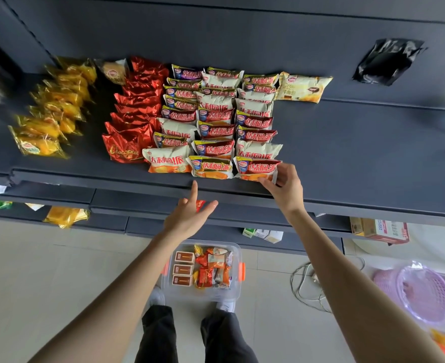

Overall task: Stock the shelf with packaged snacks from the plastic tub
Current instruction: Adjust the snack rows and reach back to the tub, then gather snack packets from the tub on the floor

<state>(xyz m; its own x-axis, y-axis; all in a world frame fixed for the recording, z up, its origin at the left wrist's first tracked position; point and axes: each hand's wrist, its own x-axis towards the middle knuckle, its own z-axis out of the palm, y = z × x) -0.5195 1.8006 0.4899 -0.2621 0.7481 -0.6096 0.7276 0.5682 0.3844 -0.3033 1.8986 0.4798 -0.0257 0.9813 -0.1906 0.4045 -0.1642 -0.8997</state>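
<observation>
On the dark grey shelf (347, 158) lie rows of snack packs: yellow ones (51, 111) at the left, red foil ones (135, 113), then three columns of white-and-red packs (216, 119). My right hand (284, 187) pinches the right end of the front pack of the right column (255, 169) at the shelf's front edge. My left hand (190, 213) hovers open below the shelf edge, fingers spread, holding nothing. The clear plastic tub (235, 247) with orange latches stands on the floor between my arms, with brown boxes and orange packs inside.
A lone cream croissant pack (303, 87) lies right of the columns. A black bag (388, 62) sits at the back right. Lower shelves hold a yellow pack (65, 216) and a carton (383, 229). A purple basket (422, 289) and a cable (305, 284) lie on the floor.
</observation>
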